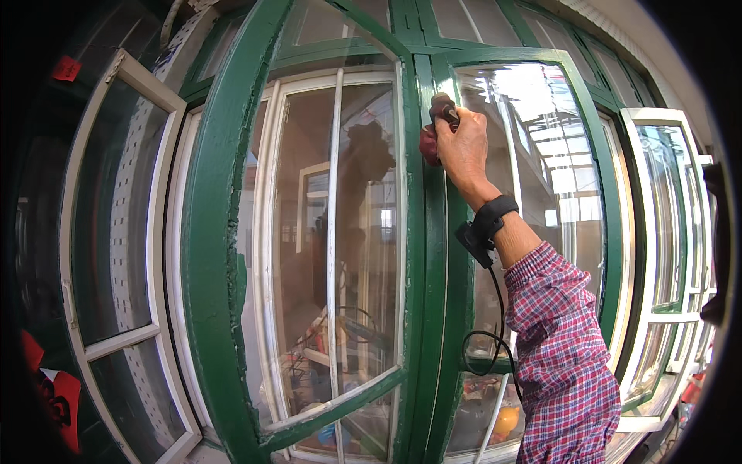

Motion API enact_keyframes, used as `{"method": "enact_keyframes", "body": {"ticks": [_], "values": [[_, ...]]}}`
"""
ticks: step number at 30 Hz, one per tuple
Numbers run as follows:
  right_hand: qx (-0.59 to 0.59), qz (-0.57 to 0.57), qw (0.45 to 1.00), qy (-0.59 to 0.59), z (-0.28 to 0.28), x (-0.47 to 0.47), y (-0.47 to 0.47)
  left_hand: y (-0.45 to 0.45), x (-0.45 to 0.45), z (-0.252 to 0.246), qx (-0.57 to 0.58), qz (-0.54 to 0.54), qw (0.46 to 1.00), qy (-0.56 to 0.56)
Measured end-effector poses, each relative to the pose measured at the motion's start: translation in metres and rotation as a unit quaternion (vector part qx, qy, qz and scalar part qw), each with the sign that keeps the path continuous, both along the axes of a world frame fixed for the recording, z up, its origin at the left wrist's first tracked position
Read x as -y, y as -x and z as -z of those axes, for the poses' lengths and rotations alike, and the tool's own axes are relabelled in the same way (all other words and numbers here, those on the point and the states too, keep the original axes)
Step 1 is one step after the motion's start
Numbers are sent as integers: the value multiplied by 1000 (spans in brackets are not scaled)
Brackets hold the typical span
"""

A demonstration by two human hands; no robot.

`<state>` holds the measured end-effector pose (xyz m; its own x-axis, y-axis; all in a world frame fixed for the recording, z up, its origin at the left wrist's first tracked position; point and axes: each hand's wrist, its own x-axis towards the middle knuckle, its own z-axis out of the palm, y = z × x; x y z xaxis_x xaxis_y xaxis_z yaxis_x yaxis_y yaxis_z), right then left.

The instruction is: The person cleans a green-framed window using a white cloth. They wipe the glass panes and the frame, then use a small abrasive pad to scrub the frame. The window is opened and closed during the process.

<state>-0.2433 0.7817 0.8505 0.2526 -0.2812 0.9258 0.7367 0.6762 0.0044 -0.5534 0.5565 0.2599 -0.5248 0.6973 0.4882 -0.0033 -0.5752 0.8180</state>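
Observation:
My right hand (464, 139) is raised at the upper middle, in a checked sleeve, with a black strap and a cabled device on the wrist. Its fingers pinch a bunched dark red cloth (429, 145), held against the green wooden window frame (435, 232) beside the upper part of a glass pane (539, 145). A paler end of the bundle shows above the fingers. The pane reflects bright light and a roof structure. My left hand is out of view. To the left, a green window sash (214, 232) stands ajar, its glass showing a dark reflection.
A white-framed sash (156, 232) stands open at the left, and another white-framed sash (637, 232) at the right. White vertical bars (333, 232) run behind the glass. A black cable (499, 313) hangs in a loop below my right wrist. Red paper (66, 400) shows at lower left.

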Motion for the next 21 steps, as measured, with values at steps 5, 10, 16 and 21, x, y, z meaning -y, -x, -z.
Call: {"method": "enact_keyframes", "body": {"ticks": [5, 10, 16, 21], "values": [[-10, 105, 989, -105, -96, -28, 15, 2, 8, -22, -19, 16, 999, 36], [91, 314, 945, 11, -125, -52, 6, 4, 7, -37, -28, 11, 998, 52], [155, 228, 960, -38, -64, -64, -14, 0, 6, -28, -39, -6, 998, 58], [168, 180, 962, -115, 31, -66, -14, -5, 8, -17, -55, -23, 998, 32]]}}
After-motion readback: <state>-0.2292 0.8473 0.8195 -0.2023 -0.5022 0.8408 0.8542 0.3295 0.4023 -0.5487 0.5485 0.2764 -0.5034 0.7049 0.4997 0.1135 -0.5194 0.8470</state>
